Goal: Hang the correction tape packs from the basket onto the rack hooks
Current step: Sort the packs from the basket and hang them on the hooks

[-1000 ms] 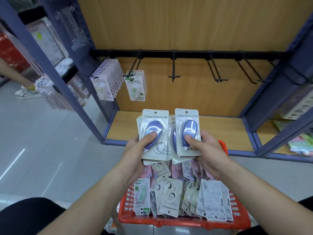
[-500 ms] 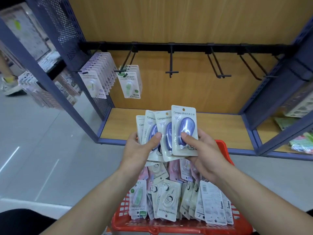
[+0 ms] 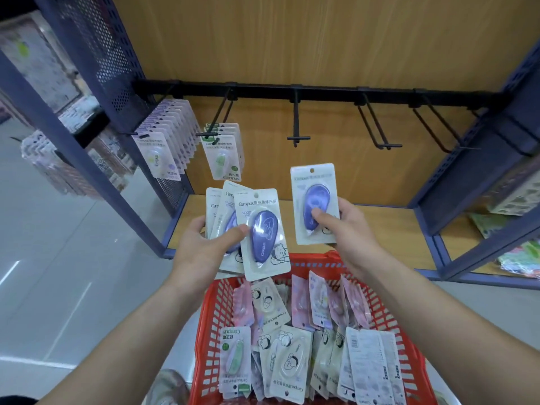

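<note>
Left end of rack rail (image 3: pixel 321 93): lilac packs (image 3: pixel 159 157) and green packs (image 3: pixel 223 162) hanging on first two hooks, grouped by colour.
Left hand (image 3: pixel 204 249) gripping fan of blue correction tape packs (image 3: pixel 263 232), thumb across front, keeping stock ready above far edge of red basket (image 3: pixel 211 317).
Right hand (image 3: pixel 347 232) pinching single blue pack (image 3: pixel 314 188) upright, hole on top, just below empty middle hook (image 3: pixel 297 121), probably for threading there.
Right-side hooks (image 3: pixel 377 127) bare.
Loose packs (image 3: pixel 292 361) lying in basket, waiting.
</note>
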A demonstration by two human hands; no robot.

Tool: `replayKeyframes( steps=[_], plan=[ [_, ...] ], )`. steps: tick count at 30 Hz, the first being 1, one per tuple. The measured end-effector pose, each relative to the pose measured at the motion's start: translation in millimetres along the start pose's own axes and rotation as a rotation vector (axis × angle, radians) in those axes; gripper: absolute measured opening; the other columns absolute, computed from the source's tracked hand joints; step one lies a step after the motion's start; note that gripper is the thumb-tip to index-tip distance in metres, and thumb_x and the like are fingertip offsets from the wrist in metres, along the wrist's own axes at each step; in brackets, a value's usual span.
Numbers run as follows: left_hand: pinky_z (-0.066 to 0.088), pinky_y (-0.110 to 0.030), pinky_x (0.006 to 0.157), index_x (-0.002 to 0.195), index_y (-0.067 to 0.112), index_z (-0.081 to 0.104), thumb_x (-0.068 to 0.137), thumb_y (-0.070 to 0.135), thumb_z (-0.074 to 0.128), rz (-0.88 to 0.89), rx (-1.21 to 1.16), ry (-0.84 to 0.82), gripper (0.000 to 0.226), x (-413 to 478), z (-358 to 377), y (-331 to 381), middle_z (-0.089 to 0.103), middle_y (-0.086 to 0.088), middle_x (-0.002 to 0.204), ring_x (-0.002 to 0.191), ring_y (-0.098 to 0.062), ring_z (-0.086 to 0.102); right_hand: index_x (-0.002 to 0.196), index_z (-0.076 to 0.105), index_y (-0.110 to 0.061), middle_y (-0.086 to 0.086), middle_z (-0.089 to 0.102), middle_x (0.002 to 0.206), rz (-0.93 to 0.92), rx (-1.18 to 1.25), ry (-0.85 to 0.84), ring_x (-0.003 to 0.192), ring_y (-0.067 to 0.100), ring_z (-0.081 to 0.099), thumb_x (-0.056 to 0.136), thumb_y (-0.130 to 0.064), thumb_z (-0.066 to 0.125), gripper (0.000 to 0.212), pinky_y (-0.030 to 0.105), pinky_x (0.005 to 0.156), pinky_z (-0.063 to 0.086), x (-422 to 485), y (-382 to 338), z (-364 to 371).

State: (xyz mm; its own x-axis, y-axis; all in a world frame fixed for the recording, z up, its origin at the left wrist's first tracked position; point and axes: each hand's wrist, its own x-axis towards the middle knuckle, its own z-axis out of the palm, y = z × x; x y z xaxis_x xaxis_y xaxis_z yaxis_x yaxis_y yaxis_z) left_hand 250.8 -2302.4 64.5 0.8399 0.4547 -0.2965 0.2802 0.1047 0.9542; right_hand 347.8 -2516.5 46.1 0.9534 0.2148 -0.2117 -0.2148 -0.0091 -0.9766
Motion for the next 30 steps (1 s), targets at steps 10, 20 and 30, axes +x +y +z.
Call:
replayKeyframes(
  steps=[10,20,30],
  plan=[
    [0.06,-0.037,0.073,0.111,0.026,0.068,0.083,0.02,0.083,0.002,-0.012,-0.016,0.032,11,-14,2,0.08,0.007,0.094,0.083,-0.017,0.078,0.127,0.05,-0.028,-0.008,0.076,0.11,-0.15,-0.036,0.131,0.099,0.014,0.074,0.097,-0.016,0.069,0.037,0.05,0.091,0.06,65,-4,29],
    [0.059,-0.037,0.07,0.111,0.027,0.065,0.082,0.024,0.083,-0.02,-0.051,-0.041,0.034,14,-8,4,0.08,0.008,0.093,0.081,-0.017,0.079,0.116,0.054,-0.036,-0.009,0.076,0.107,-0.155,-0.084,0.148,0.097,0.011,0.074,0.096,-0.018,0.071,0.032,0.043,0.087,0.062,71,7,26],
    [0.061,-0.039,0.072,0.11,0.027,0.067,0.084,0.022,0.082,-0.03,-0.043,-0.036,0.03,14,-8,5,0.08,0.007,0.094,0.082,-0.019,0.079,0.136,0.055,-0.031,-0.004,0.069,0.12,-0.058,-0.249,0.231,0.105,0.02,0.069,0.093,-0.031,0.068,0.045,0.039,0.086,0.057,98,-4,42]
  ],
)
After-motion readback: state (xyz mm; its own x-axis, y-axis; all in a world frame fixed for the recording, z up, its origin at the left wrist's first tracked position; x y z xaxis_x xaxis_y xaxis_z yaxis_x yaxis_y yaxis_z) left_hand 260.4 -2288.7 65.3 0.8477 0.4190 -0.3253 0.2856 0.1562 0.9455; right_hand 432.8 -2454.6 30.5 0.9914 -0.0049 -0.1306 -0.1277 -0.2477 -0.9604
